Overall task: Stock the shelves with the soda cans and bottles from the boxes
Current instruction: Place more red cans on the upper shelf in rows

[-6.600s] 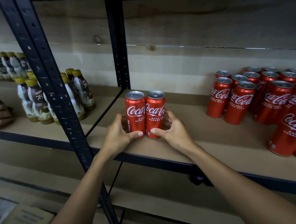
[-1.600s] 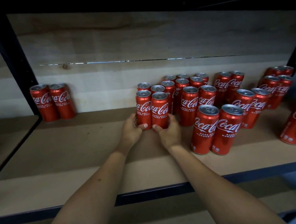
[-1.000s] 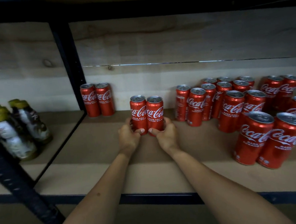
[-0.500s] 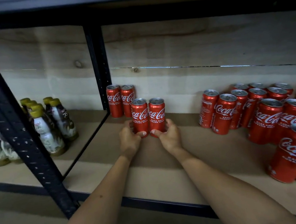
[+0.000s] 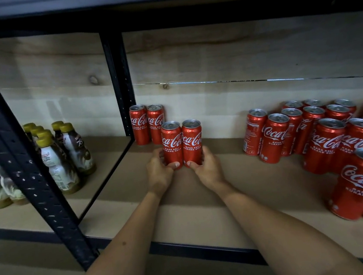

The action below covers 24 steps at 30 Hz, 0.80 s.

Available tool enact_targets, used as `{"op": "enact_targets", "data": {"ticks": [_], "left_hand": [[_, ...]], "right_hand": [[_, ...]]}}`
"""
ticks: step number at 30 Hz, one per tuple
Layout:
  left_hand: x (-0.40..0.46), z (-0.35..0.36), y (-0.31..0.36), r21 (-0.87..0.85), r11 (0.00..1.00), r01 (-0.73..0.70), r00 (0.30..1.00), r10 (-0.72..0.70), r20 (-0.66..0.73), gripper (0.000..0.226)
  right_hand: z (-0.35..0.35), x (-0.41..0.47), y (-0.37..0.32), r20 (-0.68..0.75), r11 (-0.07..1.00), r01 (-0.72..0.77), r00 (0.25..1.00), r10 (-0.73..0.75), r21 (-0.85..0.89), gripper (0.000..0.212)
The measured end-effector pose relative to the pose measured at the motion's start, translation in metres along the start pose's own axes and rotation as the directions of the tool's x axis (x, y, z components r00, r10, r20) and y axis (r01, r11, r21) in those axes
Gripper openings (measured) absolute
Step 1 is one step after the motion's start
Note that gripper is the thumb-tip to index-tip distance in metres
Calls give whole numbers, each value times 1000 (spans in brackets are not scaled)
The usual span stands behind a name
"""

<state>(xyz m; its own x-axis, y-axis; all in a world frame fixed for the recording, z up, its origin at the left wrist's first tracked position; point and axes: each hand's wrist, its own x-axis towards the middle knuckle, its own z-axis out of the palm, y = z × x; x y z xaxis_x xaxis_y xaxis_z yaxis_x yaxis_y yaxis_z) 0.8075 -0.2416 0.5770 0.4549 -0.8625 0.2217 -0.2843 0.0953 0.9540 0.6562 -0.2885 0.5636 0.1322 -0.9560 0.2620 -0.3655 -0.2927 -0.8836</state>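
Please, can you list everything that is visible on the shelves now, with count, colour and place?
held cans: two, red, upright side by side on the shelf, mid-left.
back pair of cans: two, red, against the back wall beside the upright post.
can cluster: many, red, right side; exact count unclear.
bottles: several, brown-and-white with gold caps, left bay.
shelf board: one, tan.
upright post: dark, front left.
left hand: grips the left held can.
right hand: grips the right held can.
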Motion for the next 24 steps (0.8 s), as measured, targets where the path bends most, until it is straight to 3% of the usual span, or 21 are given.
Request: {"op": "enact_targets", "data": {"ticks": [6,12,15,17,20,24], "left_hand": [[-4,-2,4,-2,1000,14,1000,-14,23,66],[-16,1,5,97,995,-3,999,6,-34,84],[-31,0,18,268,957,-112,964,171,-206,58],[-38,0,23,312,924,-222,923,302,-239,39],[-47,14,27,315,902,-296,919,359,-165,25],[-57,49,34,251,869,-427,901,433,32,14]], "right_hand": [[-5,-8,-12,-4,993,37,999,-38,-116,60],[-5,-4,4,8,996,3,1000,-2,-85,65],[-20,-18,-4,-4,991,-2,1000,2,-132,65],[-34,-25,-3,-14,985,0,1000,-3,-175,62],[-59,-34,2,12,962,48,999,-47,-269,56],[-100,-42,9,-32,929,55,997,-71,-366,47]]}}
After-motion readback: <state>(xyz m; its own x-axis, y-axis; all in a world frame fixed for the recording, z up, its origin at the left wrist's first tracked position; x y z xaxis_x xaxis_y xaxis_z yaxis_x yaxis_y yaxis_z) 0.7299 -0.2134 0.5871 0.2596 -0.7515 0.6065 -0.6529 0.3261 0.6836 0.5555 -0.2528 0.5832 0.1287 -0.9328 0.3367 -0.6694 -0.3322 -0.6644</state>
